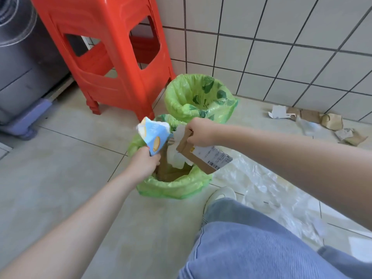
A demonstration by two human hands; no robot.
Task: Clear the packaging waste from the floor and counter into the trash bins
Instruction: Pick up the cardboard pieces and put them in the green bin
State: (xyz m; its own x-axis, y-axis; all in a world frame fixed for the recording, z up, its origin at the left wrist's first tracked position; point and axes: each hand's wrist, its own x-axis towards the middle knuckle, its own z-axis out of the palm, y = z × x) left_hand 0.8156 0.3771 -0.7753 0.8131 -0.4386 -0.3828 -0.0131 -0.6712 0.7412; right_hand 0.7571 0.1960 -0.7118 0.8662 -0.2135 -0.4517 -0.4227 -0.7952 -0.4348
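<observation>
We hold both loads over near bin: left hand pinching blue wrapper, right hand grasping labelled cardboard; cardboard already inside. Remaining: scraps at 2 o'clock, clear film at 4 o'clock; counter unseen
</observation>
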